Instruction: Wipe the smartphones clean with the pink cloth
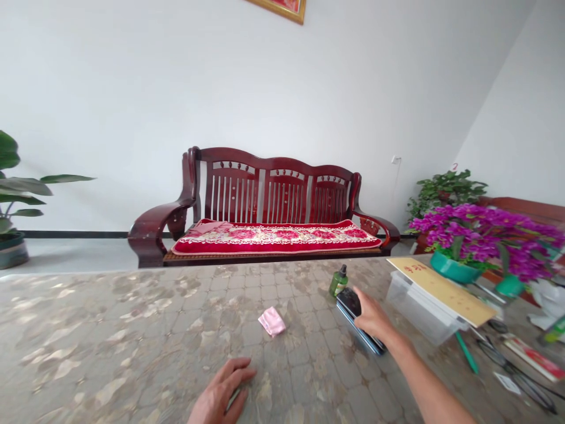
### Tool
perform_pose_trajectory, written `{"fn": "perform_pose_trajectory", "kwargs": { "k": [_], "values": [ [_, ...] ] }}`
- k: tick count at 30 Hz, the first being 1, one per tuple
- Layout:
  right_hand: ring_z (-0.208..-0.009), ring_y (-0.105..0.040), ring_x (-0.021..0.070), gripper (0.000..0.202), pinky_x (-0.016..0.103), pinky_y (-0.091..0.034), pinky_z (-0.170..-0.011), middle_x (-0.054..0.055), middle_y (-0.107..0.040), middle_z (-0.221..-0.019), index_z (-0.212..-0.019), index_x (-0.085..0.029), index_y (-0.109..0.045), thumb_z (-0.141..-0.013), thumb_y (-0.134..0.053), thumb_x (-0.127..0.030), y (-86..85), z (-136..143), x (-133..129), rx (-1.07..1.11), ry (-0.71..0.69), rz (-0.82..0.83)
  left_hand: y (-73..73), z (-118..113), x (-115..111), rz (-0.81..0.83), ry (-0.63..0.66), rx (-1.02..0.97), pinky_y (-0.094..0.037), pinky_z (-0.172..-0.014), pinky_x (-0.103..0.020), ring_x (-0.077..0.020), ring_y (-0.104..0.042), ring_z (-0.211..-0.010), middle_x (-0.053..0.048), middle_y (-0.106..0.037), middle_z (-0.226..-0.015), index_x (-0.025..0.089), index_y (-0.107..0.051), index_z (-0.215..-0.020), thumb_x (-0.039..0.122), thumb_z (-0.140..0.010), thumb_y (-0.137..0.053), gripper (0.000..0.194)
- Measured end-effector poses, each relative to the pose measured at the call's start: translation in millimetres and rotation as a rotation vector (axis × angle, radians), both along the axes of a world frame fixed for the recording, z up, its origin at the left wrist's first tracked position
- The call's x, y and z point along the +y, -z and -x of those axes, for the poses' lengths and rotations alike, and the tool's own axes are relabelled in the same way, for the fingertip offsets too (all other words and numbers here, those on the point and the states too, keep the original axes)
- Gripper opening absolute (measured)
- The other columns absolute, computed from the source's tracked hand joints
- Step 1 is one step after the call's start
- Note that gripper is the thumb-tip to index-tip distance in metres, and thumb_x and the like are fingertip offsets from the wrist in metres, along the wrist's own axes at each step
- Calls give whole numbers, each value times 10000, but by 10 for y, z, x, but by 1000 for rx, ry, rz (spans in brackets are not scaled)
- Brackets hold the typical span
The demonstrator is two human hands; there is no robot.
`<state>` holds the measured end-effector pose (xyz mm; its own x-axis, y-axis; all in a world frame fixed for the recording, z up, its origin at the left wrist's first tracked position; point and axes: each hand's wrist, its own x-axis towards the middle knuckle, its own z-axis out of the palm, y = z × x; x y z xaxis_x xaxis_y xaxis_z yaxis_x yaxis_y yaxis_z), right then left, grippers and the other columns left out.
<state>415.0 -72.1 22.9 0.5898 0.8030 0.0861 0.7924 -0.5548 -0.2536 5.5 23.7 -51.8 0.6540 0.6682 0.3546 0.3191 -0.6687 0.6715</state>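
My left hand (pixel 223 391) rests on the patterned tablecloth (pixel 159 330) near the front edge, fingers apart and nothing in them. Beyond it lies a small folded pink cloth (pixel 272 322). To the right, my right hand (pixel 369 315) has its fingers round a black rounded object (pixel 349 301), which sits over a flat dark blue item (pixel 364 335), perhaps a phone or case. The far fingers are partly hidden. Just behind that stands a green bottle (pixel 339 281) with a black top, upright.
At the right are a clear plastic box (pixel 424 312) with a yellow envelope (pixel 441 288) on top, a green pen (pixel 467 352), glasses (pixel 507 359), cables and purple flowers (pixel 489 232) in teal pots. Past the table stands a red wooden bench (pixel 282 194).
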Motion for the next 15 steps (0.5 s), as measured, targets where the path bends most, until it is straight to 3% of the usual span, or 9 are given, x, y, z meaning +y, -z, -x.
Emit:
{"fn": "perform_pose_trajectory", "kwargs": {
  "k": [4, 8, 15],
  "values": [
    [-1266, -479, 299, 916, 377, -376, -1007, 182, -509, -1390, -1481, -94, -309, -614, -601, -139, -29, 16, -26, 12, 9, 26, -18, -3, 4, 19, 14, 24, -528, -906, -233, -205, -678, -1039, -15, -692, -1153, 323, -724, -1002, 269, -862, -559, 223],
    [-1311, -428, 335, 1057, 431, -371, -1002, 193, -410, -1472, -1526, -134, -194, -608, -694, -285, -32, 44, -49, 31, 43, 74, -29, 2, 1, 11, 15, 40, -525, -907, -230, -202, -673, -1045, -17, -690, -1153, 321, -724, -999, 279, -872, -544, 224],
    [-1231, -495, 386, 1140, 507, -411, -908, 199, -416, -1452, -1545, -206, -132, -563, -710, -242, -15, 106, -59, 44, 123, 173, -9, 14, 6, -23, 30, 59, -517, -906, -215, -192, -671, -1048, -12, -683, -1159, 322, -714, -1008, 240, -868, -535, 242]
  ]
}}
